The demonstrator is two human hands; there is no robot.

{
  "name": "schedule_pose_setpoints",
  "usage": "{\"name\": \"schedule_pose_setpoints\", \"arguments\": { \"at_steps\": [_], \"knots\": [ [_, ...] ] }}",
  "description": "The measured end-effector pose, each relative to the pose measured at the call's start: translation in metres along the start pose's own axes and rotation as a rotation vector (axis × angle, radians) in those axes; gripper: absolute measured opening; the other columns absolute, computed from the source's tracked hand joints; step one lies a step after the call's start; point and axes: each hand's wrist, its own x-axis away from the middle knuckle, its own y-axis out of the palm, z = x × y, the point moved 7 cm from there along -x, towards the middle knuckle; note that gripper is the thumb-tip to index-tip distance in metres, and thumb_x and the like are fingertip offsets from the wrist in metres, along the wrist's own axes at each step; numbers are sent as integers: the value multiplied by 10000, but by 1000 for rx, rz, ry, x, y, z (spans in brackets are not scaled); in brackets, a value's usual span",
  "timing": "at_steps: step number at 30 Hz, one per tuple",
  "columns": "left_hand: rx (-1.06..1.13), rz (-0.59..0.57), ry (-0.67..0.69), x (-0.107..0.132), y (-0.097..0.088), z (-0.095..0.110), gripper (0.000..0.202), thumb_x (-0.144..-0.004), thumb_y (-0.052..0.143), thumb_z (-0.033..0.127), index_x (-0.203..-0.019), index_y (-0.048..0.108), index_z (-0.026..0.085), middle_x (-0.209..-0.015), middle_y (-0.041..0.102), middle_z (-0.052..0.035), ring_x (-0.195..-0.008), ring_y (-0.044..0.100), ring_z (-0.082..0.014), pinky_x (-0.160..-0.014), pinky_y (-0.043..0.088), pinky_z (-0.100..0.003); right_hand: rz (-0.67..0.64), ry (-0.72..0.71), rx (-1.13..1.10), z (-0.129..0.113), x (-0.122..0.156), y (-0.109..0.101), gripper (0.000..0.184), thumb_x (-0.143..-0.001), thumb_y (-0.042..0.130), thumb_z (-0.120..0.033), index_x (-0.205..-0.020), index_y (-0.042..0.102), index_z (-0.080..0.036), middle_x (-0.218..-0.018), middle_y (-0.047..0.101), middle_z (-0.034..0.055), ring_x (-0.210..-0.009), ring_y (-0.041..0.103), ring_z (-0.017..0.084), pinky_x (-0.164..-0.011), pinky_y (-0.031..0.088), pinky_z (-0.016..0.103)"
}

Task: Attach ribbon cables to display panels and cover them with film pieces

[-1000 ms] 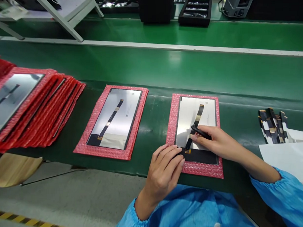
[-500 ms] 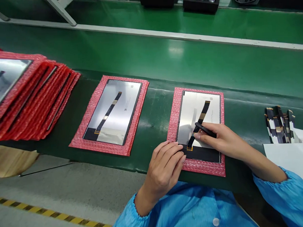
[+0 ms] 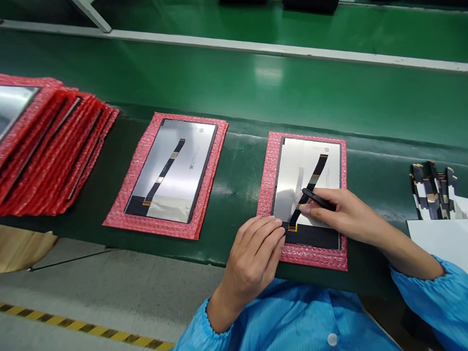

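Silver-backed rectangular display panel with black near band [image 3: 294,155], flat on pink bubble-wrap sleeve [image 3: 313,258], right of centre on dark green tabletop [image 3: 238,190]; black ribbon cable with gold-coloured ends [image 3: 319,168] slanting across panel's back to near band; right hand [image 3: 343,212]: thumb and fingers clamped on slim black tool [image 3: 320,199], tip by cable's middle; left hand [image 3: 256,256]: fingers together, slightly bent, over panel's near left corner; similar panel [image 3: 195,164] to left; red bubble-wrap stack [image 3: 52,151] farther left; loose cable bundle [image 3: 433,191] at right.
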Motion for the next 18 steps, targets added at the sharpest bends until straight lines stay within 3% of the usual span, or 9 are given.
{"name": "schedule_pose_setpoints", "arguments": {
  "at_steps": [6,13,18],
  "knots": [
    [-5,-26,-1,-2,0,0,200,-1284,713,48,-1425,830,128,-1344,973,-145,-1252,968,-320,-1172,819,-545,-16,-66,-76,3,-1,2,238,-782,855,-684,-749,742,-477,-767,594,69,-764,540,392,-700,400,537],
    [-9,-36,-13,-2,1,0,203,-1286,707,48,-1430,820,136,-1356,974,-144,-1249,970,-317,-1177,821,-550,-23,-90,-80,1,0,0,264,-831,877,-689,-774,762,-458,-767,633,63,-753,516,364,-673,386,513],
    [-6,-35,-13,-2,0,0,204,-1286,707,48,-1428,814,148,-1348,977,-144,-1243,970,-316,-1166,828,-553,-9,-18,-28,5,-1,-1,357,-898,841,-723,-757,750,-409,-773,610,47,-758,539,337,-699,402,499]
  ]
}}
